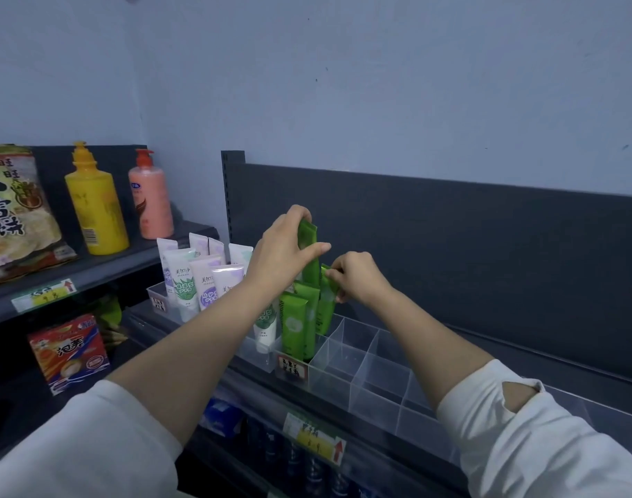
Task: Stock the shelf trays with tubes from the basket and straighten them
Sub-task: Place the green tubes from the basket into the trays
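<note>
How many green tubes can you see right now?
4 green tubes: a raised one gripped by the left hand, one pinched by the right hand, two standing in the clear tray, front and just behind. More may be hidden.

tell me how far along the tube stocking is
Done: white and purple tubes stand in the left tray, and green tubes fill the front of the next one. In hand: the left hand holds a raised green tube while the right hand pinches a second green tube. Left: the clear compartments to the right hold no tubes yet.
</note>
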